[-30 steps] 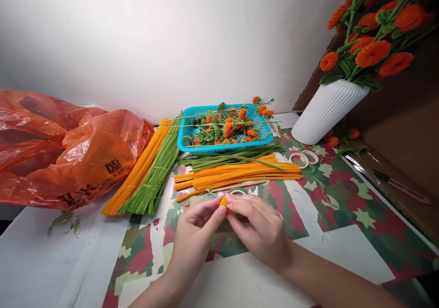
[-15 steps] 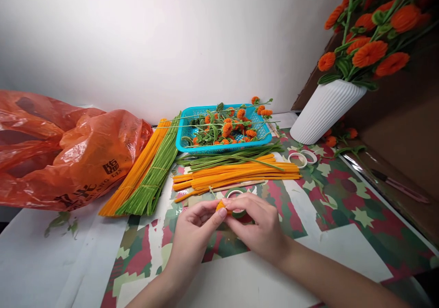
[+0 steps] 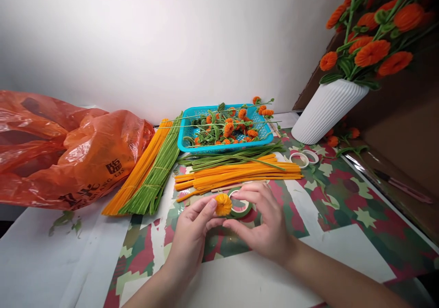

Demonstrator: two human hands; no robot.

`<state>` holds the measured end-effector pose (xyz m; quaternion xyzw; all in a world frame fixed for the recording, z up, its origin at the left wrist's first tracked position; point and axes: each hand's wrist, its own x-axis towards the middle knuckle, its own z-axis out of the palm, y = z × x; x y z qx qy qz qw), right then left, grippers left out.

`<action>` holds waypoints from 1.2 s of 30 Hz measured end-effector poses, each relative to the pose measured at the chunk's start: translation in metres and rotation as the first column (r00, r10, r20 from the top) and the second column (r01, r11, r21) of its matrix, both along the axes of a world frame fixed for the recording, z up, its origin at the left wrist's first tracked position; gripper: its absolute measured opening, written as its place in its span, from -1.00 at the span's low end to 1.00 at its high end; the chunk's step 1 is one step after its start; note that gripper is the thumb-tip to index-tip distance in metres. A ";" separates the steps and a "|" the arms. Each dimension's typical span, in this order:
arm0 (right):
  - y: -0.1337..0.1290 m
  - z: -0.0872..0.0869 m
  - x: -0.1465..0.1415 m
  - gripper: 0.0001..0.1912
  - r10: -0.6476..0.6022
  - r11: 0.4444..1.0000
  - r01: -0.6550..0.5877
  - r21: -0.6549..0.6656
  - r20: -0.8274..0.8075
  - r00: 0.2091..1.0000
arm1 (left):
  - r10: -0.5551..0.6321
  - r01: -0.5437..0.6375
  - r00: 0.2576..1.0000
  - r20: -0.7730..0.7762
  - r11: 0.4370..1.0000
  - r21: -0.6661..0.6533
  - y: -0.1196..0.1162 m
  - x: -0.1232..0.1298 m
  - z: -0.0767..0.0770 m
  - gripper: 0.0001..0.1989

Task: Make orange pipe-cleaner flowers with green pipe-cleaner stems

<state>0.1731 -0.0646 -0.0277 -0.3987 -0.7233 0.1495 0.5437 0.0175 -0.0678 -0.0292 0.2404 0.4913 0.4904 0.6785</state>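
Left of the blue basket (image 3: 222,149) lies an orange bag (image 3: 92,157), right of it a white vase (image 3: 325,114); in front, yellow stems (image 3: 240,173) and a tape roll (image 3: 247,211). Nearer still, the left hand (image 3: 192,228) pinches a yellow flower head (image 3: 223,204), ribbed side facing the camera, long axis unclear; the right hand (image 3: 269,225) gapes beside it

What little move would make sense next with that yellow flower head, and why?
Probably, close the right hand gently on the free side of the yellow flower head to steady it. Only the left hand appears to grip it, while the right thumb and fingers stand apart close beside it.
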 end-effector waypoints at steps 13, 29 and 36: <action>0.007 -0.016 -0.003 -0.54 -0.001 1.000 0.001 0.005 0.079 0.997 | -0.036 0.037 0.999 0.028 0.999 -0.031 -0.003 0.005 0.001 -0.70; 0.012 -0.025 -0.005 -0.53 0.055 0.998 -0.055 0.010 0.028 0.998 | -0.058 0.061 0.997 0.048 0.997 -0.051 -0.003 0.004 0.001 -0.67; 0.012 -0.026 -0.004 -0.53 0.059 0.997 -0.063 0.049 0.081 0.995 | -0.053 0.053 0.998 0.021 0.998 -0.024 -0.003 0.005 0.003 -0.69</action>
